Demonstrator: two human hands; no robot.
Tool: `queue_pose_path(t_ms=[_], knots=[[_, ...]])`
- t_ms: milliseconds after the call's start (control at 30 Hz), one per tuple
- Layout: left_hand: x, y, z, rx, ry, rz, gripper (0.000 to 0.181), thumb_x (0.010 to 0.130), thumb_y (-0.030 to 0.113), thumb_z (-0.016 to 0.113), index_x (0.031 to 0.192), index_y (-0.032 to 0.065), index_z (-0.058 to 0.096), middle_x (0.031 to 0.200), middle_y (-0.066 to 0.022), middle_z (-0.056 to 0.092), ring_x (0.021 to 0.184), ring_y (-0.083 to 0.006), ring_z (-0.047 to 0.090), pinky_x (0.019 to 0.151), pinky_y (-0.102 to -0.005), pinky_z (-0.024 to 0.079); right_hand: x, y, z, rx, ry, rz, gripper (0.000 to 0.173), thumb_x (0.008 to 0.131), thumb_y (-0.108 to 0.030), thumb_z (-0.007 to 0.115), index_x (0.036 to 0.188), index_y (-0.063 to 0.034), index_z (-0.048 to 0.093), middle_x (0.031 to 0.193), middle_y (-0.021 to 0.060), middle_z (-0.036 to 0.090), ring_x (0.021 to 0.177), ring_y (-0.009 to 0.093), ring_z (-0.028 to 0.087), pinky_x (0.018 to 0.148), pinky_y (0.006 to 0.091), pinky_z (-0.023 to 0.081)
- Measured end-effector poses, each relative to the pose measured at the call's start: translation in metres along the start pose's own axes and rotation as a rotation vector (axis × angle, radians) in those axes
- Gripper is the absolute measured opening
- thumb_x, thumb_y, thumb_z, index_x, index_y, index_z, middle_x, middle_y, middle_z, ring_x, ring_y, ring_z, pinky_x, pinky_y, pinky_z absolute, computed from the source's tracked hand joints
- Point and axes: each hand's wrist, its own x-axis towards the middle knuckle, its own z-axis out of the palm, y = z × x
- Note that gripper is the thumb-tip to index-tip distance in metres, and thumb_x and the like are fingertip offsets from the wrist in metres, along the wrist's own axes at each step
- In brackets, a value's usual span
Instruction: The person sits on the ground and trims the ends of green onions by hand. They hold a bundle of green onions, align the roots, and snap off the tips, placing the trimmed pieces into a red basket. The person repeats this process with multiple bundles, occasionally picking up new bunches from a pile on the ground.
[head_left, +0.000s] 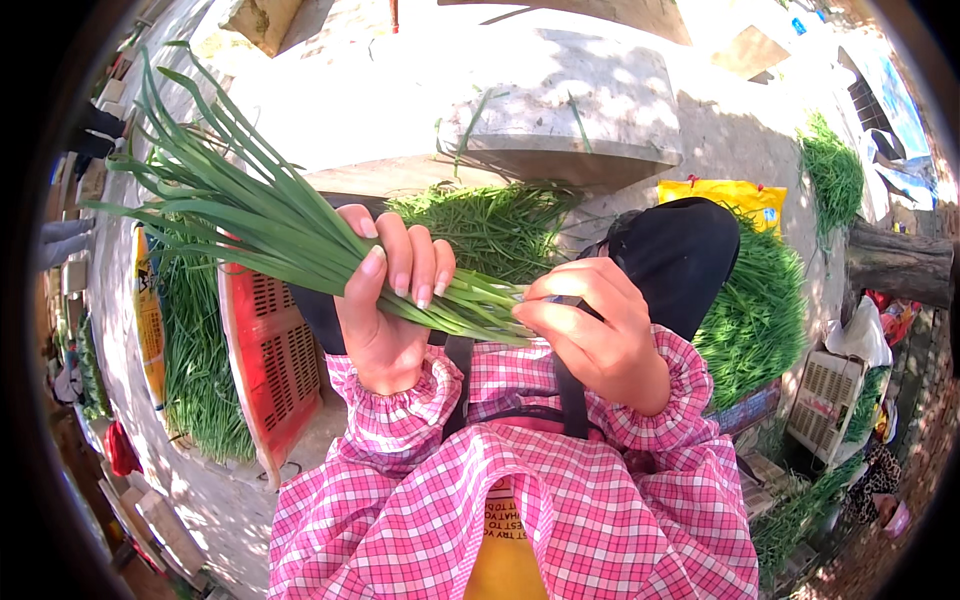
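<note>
A bunch of long flat green leaves, apparently garlic chives (285, 232), lies across my lap, leaf tips toward the upper left. My left hand (386, 322) wraps around its middle, fingers curled over the top and thumb alongside. At the pale stem ends on the right, my right hand (600, 330) pinches with thumb and fingertips; what exactly lies between them is partly hidden. Below the bunch, between my knees, spreads a loose heap of cut greens (487, 225). In front stands a low pale slab (555, 112) with a few stray leaves hanging over its edge.
To my left are a red plastic crate (270, 360) and stacked greens (199, 360) beside a yellow sack (148, 322). A large pile of greens (757, 315) and a yellow bag (724, 196) sit at my right. Farther right are a tree trunk (900, 259) and a pale crate (825, 401).
</note>
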Motion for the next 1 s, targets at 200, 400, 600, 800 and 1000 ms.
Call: queue_pose_path(t_ms=[200, 400, 600, 800, 1000], knots=[[-0.001, 0.000, 0.002, -0.039, -0.051, 0.012, 0.018, 0.073, 0.008, 0.046, 0.086, 0.0108, 0.033, 0.057, -0.0004, 0.032, 0.053, -0.0105, 0.034, 0.056, -0.0270, 0.030, -0.002, -0.002, 0.009, -0.013, 0.022, 0.000, 0.021, 0.057, -0.009, 0.056, 0.078, -0.0078, 0.059, 0.076, 0.0034, 0.050, 0.071, 0.019, 0.049, 0.061, 0.0295, 0.038], [-0.002, -0.001, 0.001, -0.002, -0.077, 0.056, 0.025, 0.069, 0.004, 0.048, 0.085, 0.0123, 0.031, 0.059, -0.0011, 0.032, 0.057, -0.0117, 0.034, 0.058, -0.0277, 0.030, -0.001, -0.005, 0.014, -0.120, 0.078, -0.045, 0.021, 0.057, -0.011, 0.056, 0.077, -0.0085, 0.060, 0.076, 0.0026, 0.051, 0.072, 0.017, 0.048, 0.062, 0.0303, 0.037], [-0.002, 0.001, 0.003, -0.003, -0.087, 0.026, 0.026, 0.069, 0.002, 0.048, 0.085, 0.0133, 0.031, 0.061, -0.0019, 0.033, 0.058, -0.0126, 0.035, 0.061, -0.0294, 0.030, -0.004, -0.006, 0.013, -0.256, 0.139, -0.071, 0.025, 0.050, -0.006, 0.059, 0.075, -0.0084, 0.059, 0.075, 0.0029, 0.052, 0.066, 0.017, 0.048, 0.058, 0.0294, 0.037], [-0.006, -0.001, 0.008, -0.027, -0.076, 0.018, 0.025, 0.071, 0.002, 0.047, 0.086, 0.0152, 0.032, 0.063, -0.0025, 0.034, 0.060, -0.0137, 0.037, 0.065, -0.0324, 0.031, -0.003, -0.004, 0.015, -0.269, 0.228, -0.104, 0.023, 0.048, -0.004, 0.058, 0.071, -0.0042, 0.057, 0.074, 0.0046, 0.052, 0.065, 0.018, 0.048, 0.056, 0.0304, 0.038], [-0.006, -0.001, 0.007, 0.015, -0.093, 0.038, 0.026, 0.071, 0.001, 0.046, 0.086, 0.0162, 0.032, 0.063, -0.0024, 0.034, 0.060, -0.0135, 0.037, 0.064, -0.0330, 0.032, -0.006, -0.006, 0.014, -0.197, 0.204, -0.100, 0.023, 0.045, -0.002, 0.057, 0.068, -0.0024, 0.054, 0.074, 0.0061, 0.051, 0.066, 0.020, 0.049, 0.056, 0.0304, 0.040]])
